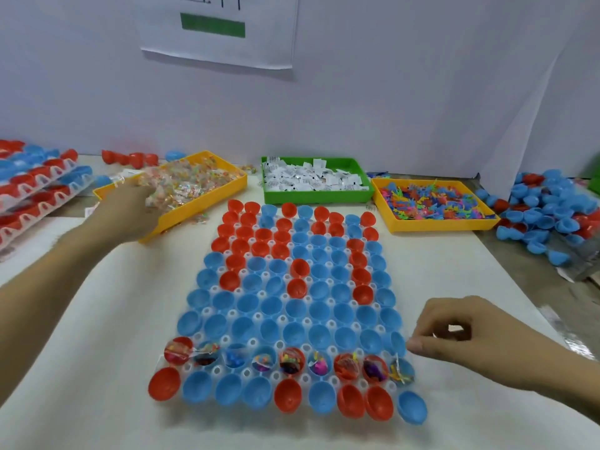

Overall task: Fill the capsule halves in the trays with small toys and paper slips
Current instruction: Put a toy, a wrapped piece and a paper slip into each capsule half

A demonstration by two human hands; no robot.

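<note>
Left hand [130,206] reaches into the near end of the left yellow bin [207,203], fingers curled among the wrapped toys [188,183]; whether it holds one, cannot tell. Right hand [461,336] hovers at the tray [401,329] right edge, fingers bent, pinching something small and pale; blurred. Second-nearest row of capsule halves [289,360] filled. Slips [311,178] in green bin [315,198]. Bare tabletop [113,319] both sides of tray.
</note>
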